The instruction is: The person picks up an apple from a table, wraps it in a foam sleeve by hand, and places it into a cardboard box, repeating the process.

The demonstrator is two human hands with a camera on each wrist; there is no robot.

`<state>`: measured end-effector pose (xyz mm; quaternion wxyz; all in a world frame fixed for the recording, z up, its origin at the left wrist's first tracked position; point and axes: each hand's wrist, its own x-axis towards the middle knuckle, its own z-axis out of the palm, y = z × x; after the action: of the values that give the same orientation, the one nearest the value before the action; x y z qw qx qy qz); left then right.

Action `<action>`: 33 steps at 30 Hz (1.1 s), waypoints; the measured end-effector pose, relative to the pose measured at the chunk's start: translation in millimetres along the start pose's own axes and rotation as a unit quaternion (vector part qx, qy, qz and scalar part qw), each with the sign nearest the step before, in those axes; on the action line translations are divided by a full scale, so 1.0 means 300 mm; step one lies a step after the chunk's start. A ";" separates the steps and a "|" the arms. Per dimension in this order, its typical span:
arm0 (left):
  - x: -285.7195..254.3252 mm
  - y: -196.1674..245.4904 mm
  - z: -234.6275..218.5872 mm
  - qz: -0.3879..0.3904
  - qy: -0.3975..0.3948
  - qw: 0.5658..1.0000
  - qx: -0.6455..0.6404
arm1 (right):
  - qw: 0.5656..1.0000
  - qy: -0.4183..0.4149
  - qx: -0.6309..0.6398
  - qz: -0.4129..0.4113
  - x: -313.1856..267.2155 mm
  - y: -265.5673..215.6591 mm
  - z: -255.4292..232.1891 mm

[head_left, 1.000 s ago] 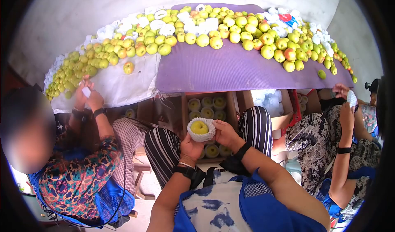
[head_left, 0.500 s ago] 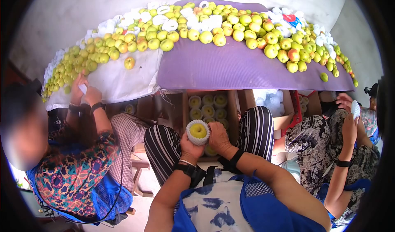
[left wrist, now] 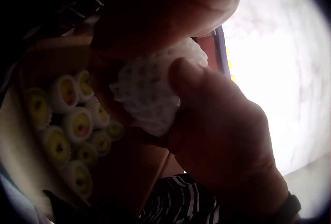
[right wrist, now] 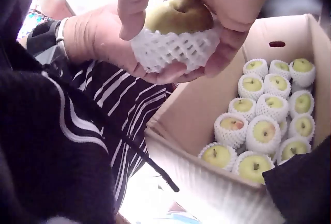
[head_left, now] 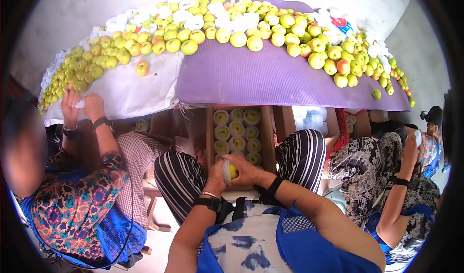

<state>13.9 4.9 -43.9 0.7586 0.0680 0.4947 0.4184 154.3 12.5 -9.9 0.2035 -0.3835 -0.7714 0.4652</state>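
Observation:
Both my hands hold one yellow-green pear (head_left: 233, 170) (right wrist: 178, 16) wrapped in a white foam net (head_left: 225, 171) (left wrist: 150, 92) (right wrist: 173, 48). My left hand (head_left: 216, 174) (left wrist: 217, 131) cups the net from the left, thumb on the foam. My right hand (head_left: 247, 171) (right wrist: 207, 7) grips it from the top and right. The pear is just above the near end of a cardboard box (head_left: 267, 128) (right wrist: 201, 105) between my knees. Several netted pears (head_left: 236, 129) (right wrist: 264, 131) (left wrist: 72, 126) lie in rows in the box.
A purple mat (head_left: 270, 79) and a white sheet (head_left: 130, 91) carry a long heap of loose pears (head_left: 232, 26) and foam nets. A person on the left (head_left: 82, 186) and another on the right (head_left: 386, 176) sit close by. More boxes (head_left: 333, 123) stand under the mat's edge.
My hands have lowered the netted pear toward the box and turned it on its side. My right hand has closed over it. The person on the left's hands have shifted left.

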 end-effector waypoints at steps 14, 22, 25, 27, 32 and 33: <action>0.030 0.045 0.033 0.012 -0.063 0.997 -0.053 | 0.809 -0.078 0.545 0.207 0.004 0.069 -0.136; 0.064 0.044 0.035 -0.006 -0.022 0.999 -0.026 | 0.841 -0.026 0.506 0.191 0.032 0.102 -0.089; 0.017 0.088 0.084 -0.026 -0.020 0.994 -0.100 | 0.833 -0.011 0.520 0.190 0.055 0.082 -0.120; 0.001 0.109 0.082 -0.006 0.061 0.997 -0.046 | 0.821 0.005 0.537 0.195 0.072 0.100 -0.156; -0.009 0.102 0.057 0.080 0.128 0.988 0.027 | 0.871 0.041 0.429 0.238 0.101 0.228 -0.224; -0.017 0.106 0.060 0.080 0.128 0.988 0.025 | 0.882 0.045 0.372 0.287 0.101 0.258 -0.228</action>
<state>9.5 27.3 -15.0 0.6512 0.0721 0.5912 0.4703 212.4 95.8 -45.7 0.2235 -0.5050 -0.3876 0.7380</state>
